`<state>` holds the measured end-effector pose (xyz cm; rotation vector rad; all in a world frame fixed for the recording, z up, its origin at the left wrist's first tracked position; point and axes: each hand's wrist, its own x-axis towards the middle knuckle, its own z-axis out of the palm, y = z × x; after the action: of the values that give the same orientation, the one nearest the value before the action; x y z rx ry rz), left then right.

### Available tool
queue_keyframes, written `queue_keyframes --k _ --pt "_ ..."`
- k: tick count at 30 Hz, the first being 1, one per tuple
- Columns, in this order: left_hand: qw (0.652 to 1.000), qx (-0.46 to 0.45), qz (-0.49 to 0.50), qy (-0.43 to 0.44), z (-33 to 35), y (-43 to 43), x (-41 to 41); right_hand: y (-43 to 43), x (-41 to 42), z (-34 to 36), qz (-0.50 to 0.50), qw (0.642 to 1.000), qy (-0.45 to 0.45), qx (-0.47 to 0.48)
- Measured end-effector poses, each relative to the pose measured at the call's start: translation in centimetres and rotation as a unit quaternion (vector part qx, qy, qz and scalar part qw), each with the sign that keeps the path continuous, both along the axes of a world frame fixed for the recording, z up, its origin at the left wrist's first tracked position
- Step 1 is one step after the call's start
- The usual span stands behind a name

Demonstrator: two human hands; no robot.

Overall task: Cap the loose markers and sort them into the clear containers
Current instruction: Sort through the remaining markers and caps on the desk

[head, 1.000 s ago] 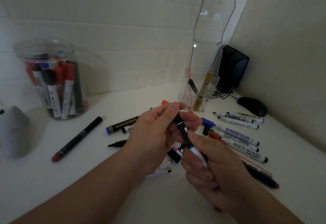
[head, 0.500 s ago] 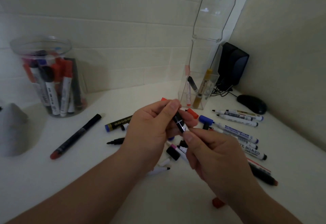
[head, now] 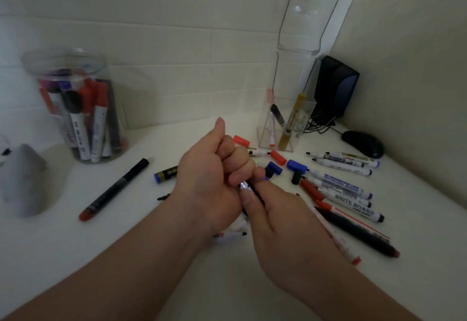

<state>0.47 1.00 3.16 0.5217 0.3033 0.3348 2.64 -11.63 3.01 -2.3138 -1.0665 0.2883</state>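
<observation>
A person's two hands are meeting at the centre of the frame over a white table. The left hand is curling into a fist around the upper end of a black marker, thumb pointing up. The right hand is gripping the marker's lower barrel, fingers wrapped around it. Only a short stretch of the marker, with a silver band, is showing between the hands, so the cap cannot be seen.

This looks like the capping step: the hands seem to be pressing a cap home. Next the marker is likely going into a container, which calls for one hand to let go and the other to carry it across.

A round clear jar, crowded with upright markers, is standing at the upper left. A tall clear holder, with only a few markers in its base, is standing right of centre against the wall.

Many whiteboard markers are lying at the right, with a loose red cap and a blue cap near the hands. A long black marker with a red end is lying at the left, so much sorting is remaining.
</observation>
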Motion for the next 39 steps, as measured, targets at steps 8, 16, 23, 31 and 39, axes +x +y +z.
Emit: queue_keyframes --k 8,16,23,31,39 --pt "0.998 -0.010 0.043 -0.036 0.6 -0.2 -0.4 -0.7 1.0 0.6 -0.027 0.934 0.342 0.095" --pt "0.997 0.063 -0.002 -0.042 -0.6 -0.5 -0.1 -1.0 1.6 0.4 -0.035 0.933 0.339 0.113" --pt "0.994 0.111 0.007 -0.013 -1.1 -1.4 0.3 -1.4 1.8 0.1 -0.018 0.992 0.110 0.055" --pt "0.990 0.136 -0.028 -0.020 -0.6 -1.5 0.0 -1.7 1.8 -0.4 -0.038 0.900 0.401 0.166" --pt "0.947 0.318 -0.039 0.021 -1.6 -0.9 0.0 -1.4 3.2 -0.6 -0.046 0.893 0.384 0.231"
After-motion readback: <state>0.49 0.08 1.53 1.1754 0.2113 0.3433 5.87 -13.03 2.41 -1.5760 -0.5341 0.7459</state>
